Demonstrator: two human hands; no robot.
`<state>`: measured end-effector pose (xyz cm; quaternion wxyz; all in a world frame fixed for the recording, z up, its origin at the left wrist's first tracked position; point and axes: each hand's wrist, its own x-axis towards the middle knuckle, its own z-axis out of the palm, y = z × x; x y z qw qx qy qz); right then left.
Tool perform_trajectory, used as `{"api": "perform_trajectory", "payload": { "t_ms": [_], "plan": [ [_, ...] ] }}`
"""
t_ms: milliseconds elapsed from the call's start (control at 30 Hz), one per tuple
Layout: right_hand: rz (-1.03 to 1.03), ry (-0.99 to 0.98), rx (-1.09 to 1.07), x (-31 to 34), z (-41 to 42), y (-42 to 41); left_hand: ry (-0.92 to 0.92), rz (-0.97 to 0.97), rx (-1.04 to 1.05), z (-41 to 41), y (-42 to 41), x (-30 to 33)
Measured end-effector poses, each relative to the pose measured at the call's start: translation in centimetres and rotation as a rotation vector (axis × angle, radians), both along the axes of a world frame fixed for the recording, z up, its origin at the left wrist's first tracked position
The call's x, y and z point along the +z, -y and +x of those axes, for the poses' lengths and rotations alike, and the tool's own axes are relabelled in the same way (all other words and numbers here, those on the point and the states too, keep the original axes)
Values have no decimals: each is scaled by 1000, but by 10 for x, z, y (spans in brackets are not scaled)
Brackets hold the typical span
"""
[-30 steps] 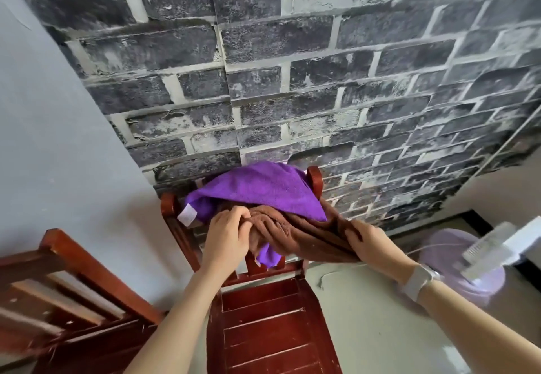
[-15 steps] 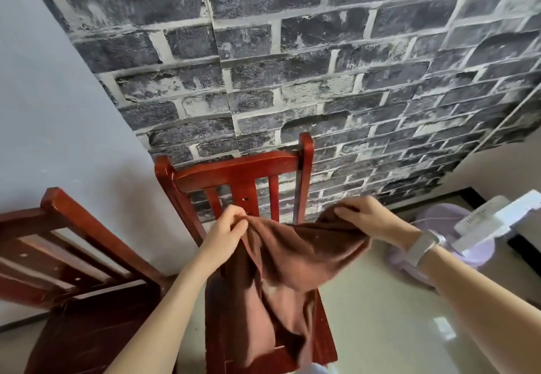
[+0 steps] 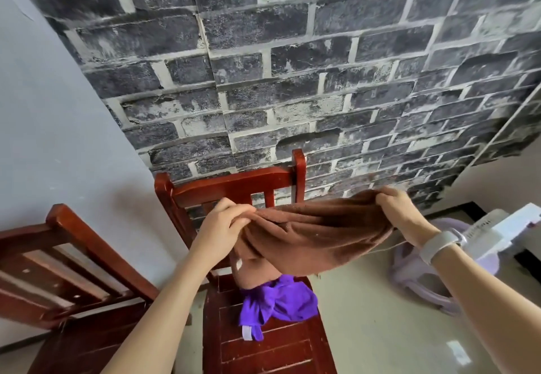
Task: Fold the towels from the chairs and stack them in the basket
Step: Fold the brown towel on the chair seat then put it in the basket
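The brown towel [image 3: 316,233] hung in the air above the chair [image 3: 234,182], soft and floppy, best held by its corners. The left hand [image 3: 225,221] and right hand [image 3: 401,212] each pinched its top edge. A purple towel [image 3: 281,300] lay on the seat, with open floor to the right.

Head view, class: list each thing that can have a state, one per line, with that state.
Brown towel: unfolded, held up, sagging between both hands.
Purple towel: crumpled on the chair seat.
Left hand: grips the brown towel's edge.
Right hand: grips the other edge.
Middle chair: upright, backrest bare.
Left chair: no towel seen on it.
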<state>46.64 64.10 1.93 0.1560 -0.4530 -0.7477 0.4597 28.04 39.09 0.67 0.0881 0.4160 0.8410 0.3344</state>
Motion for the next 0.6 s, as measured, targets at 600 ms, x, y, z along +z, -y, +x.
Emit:
{"api": "perform_trajectory", "payload": {
  "t_ms": [600],
  "plan": [
    [-153,31,612,-73,-34,92,547,523,41,16,-31,61]
  ]
}}
